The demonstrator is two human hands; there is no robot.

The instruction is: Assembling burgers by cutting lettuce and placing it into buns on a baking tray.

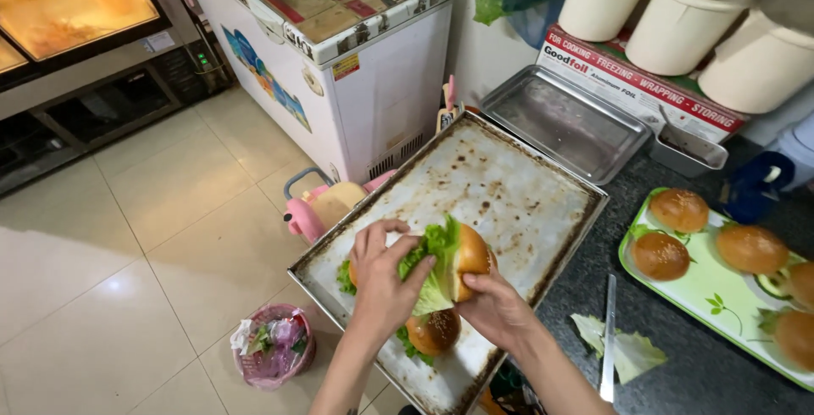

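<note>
My left hand point(383, 272) and my right hand point(496, 306) hold a sesame bun with a lettuce leaf point(451, 261) over a large stained baking tray point(517, 186). The left hand presses the lettuce on the open side; the right hand grips the bun from below right. A second bun with lettuce point(433, 331) lies on the tray just under my hands. Another piece of bun with lettuce point(346, 278) is partly hidden behind my left hand.
A green tray point(708, 288) with several filled buns sits at right on the dark counter. A knife point(609, 339) and loose lettuce point(626, 351) lie between the trays. A steel tray point(564, 122), white tubs, a chest freezer point(356, 67), and a pink waste basket point(273, 345) surround.
</note>
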